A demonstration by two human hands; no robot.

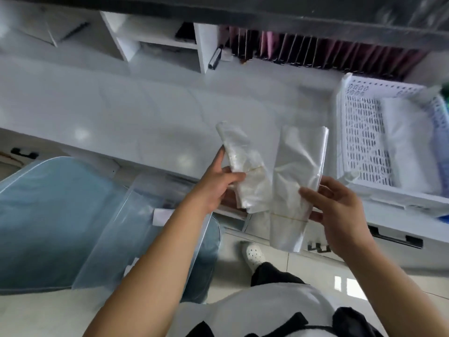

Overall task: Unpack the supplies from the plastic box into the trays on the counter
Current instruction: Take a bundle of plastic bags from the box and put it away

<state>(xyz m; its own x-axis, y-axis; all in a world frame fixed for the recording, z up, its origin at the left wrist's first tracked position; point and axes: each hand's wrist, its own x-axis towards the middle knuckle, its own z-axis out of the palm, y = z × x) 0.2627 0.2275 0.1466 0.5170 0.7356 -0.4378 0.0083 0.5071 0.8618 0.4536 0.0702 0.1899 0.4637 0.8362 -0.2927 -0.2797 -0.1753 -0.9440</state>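
My left hand (220,181) grips a folded bundle of clear plastic bags (239,164), bound by a thin band, over the front edge of the white counter (121,113). Just to its right, my right hand (337,210) holds a second, larger bundle of clear bags (298,171), also banded near its lower end. The two bundles nearly touch. A white perforated tray (359,142) sits on the counter at the right, with a white pile of bags (408,142) lying in it. The translucent blue plastic box (60,227) stands low at the left, below the counter edge.
White shelf compartments (158,42) and a row of dark and pink folders (315,52) line the back of the counter. A blue tray edge (443,117) shows at the far right. Drawer handles (396,237) run under the counter. My white shoe (254,255) is on the tiled floor.
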